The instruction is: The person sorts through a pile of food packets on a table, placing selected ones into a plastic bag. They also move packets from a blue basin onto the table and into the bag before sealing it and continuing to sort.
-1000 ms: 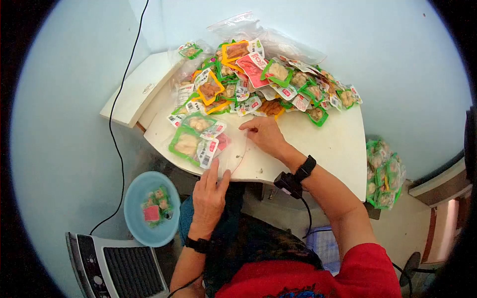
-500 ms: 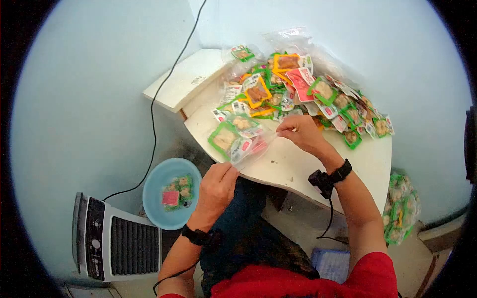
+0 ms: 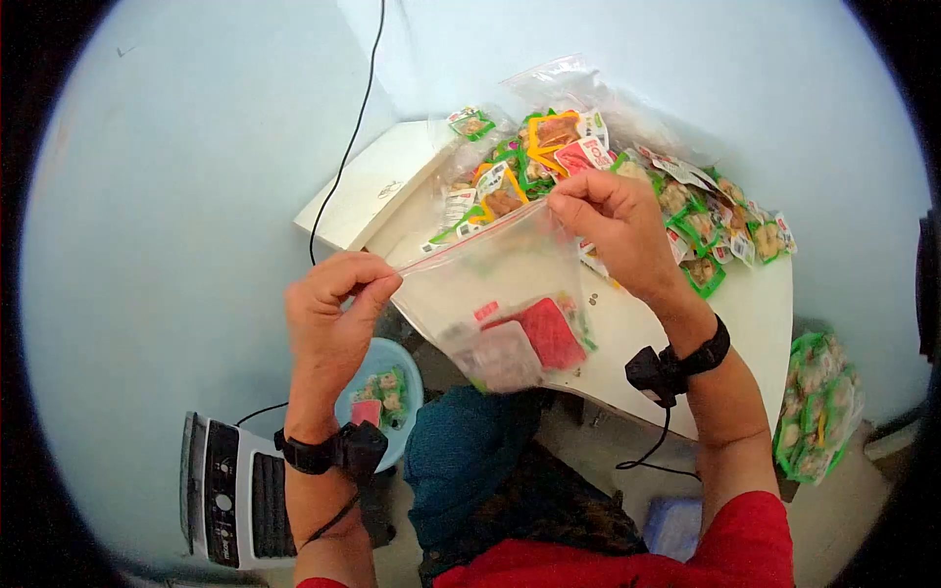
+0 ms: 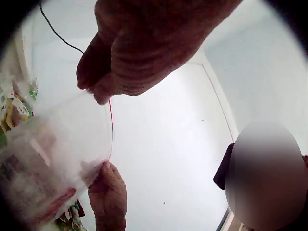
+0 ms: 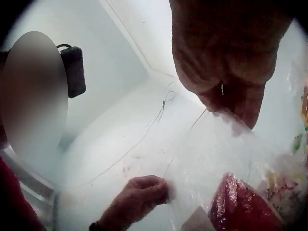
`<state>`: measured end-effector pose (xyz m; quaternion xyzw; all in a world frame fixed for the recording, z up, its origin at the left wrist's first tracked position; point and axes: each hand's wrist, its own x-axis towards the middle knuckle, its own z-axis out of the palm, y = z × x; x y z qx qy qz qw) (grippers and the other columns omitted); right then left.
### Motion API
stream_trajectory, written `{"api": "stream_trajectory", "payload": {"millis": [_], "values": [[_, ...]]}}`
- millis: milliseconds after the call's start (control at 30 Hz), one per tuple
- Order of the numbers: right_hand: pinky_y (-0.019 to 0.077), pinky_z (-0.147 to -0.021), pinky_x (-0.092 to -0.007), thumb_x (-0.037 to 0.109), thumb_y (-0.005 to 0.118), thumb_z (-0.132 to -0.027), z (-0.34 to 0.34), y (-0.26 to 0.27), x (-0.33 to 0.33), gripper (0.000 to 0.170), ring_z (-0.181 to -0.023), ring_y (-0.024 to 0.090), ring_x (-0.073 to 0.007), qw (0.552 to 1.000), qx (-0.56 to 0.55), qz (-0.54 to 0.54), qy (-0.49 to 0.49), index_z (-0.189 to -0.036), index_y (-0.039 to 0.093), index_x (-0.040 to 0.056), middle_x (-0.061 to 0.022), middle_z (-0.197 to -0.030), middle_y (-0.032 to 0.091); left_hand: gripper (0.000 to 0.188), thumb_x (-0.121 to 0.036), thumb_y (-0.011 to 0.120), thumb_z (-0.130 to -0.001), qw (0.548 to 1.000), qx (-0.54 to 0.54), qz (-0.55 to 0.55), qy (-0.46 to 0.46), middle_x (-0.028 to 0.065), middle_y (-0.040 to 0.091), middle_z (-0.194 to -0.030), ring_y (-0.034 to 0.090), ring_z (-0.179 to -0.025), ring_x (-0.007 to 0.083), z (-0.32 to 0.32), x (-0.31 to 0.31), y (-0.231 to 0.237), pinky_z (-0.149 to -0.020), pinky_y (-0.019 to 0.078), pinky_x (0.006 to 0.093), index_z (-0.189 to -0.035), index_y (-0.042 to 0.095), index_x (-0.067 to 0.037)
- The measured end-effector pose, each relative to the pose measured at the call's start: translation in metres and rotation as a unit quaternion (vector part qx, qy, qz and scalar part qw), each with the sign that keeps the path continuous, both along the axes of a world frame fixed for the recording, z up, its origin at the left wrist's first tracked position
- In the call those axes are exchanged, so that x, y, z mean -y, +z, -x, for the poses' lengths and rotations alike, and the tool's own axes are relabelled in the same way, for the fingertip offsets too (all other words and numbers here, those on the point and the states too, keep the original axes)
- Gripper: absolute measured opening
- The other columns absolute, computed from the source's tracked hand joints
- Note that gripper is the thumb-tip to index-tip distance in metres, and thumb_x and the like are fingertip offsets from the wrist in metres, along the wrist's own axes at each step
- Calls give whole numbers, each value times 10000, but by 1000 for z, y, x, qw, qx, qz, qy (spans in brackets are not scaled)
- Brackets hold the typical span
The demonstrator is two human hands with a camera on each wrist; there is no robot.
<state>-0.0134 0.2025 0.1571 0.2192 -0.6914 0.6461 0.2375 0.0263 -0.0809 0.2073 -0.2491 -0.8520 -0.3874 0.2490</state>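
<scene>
A clear zip bag [image 3: 470, 279] with a red line along its top edge hangs between both hands, raised over the table's front. My left hand [image 3: 333, 304] pinches one top corner between thumb and fingers; my right hand [image 3: 622, 230] pinches the opposite corner. Low in the bag lie several food packets, among them a red one [image 3: 555, 333] and a pale one [image 3: 505, 355]. The left wrist view also has the bag [image 4: 72, 125] stretched between the two hands, and in the right wrist view the red packet [image 5: 240, 207] shows through the plastic.
A heap of green, orange and red food packets [image 3: 696, 220] covers the back of the white table [image 3: 725, 323]. Below left stand a blue basin [image 3: 414, 392] with packets inside and a grey appliance [image 3: 221, 490]. A filled bag of packets [image 3: 816, 412] sits at the right.
Both hands have lifted the zip bag off the table by its top corners, pulling it wide. The left hand has moved up and left; the packets now hang at the bag's bottom.
</scene>
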Motion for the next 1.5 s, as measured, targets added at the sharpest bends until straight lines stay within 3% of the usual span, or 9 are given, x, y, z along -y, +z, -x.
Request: {"api": "stream_trajectory", "payload": {"millis": [100,233,433,533,867,967,1267,1367,1500], "values": [[465,-576,-222,110,630,-906,-13,14,-11,147,-627,577,-61,993,61,62,76,-853,682,-16,-23,-737,666,15,26,699,-804,994,86,-66,-21,45,666,-831,602,-752,106,-3,-5,3,-686,488,231,-811,695,14],[483,-560,-224,117,625,-915,-37,42,-17,158,-616,591,-60,982,91,116,119,-850,682,-15,-30,-714,661,26,31,704,-803,986,98,-127,-47,39,666,-837,596,-749,94,-18,-11,14,-678,481,224,-818,698,10],[501,-568,-229,113,611,-928,-10,19,-25,157,-606,612,-75,993,75,-3,93,-867,680,-14,-44,-706,672,45,20,727,-813,991,88,-102,1,21,673,-852,590,-743,69,-8,-14,-11,-678,477,209,-848,701,7],[496,-565,-226,100,623,-899,-6,18,-21,156,-596,594,-74,994,87,3,64,-843,676,-36,-37,-693,653,47,-8,720,-810,990,92,-108,16,13,669,-825,603,-758,83,-9,-20,-17,-699,491,227,-853,702,-12],[492,-567,-226,109,642,-893,-9,19,-23,152,-624,599,-70,993,91,14,74,-846,690,-27,-39,-703,660,346,-133,804,-737,996,-58,50,43,142,692,-1005,659,-927,258,-18,-61,7,-852,502,335,-1038,671,-25],[491,-580,-223,114,654,-889,-9,19,-27,154,-633,596,-66,994,85,-2,62,-853,695,-31,-35,-708,662,407,-117,796,-726,983,-95,148,49,126,693,-1070,644,-975,217,-11,-73,3,-870,495,344,-1099,667,-14],[476,-604,-225,128,680,-874,-11,24,-42,160,-663,594,-61,989,83,-20,123,-873,706,-30,-28,-726,669,99,-65,745,-769,993,-49,102,36,123,689,-758,653,-699,206,-2,-92,5,-666,504,305,-807,706,18],[481,-621,-231,143,700,-860,-8,23,-42,166,-679,603,-73,988,87,-30,124,-883,710,-21,-32,-743,677,98,-61,737,-775,992,-72,105,26,129,684,-756,650,-697,209,-1,-90,4,-659,499,303,-809,697,22],[485,-646,-240,133,733,-826,-7,17,-32,169,-703,607,-81,992,-11,-50,116,-907,718,-16,-33,-750,686,92,-53,724,-785,989,-73,129,23,135,679,-759,647,-696,211,-3,-92,4,-655,496,306,-814,688,27]]}}
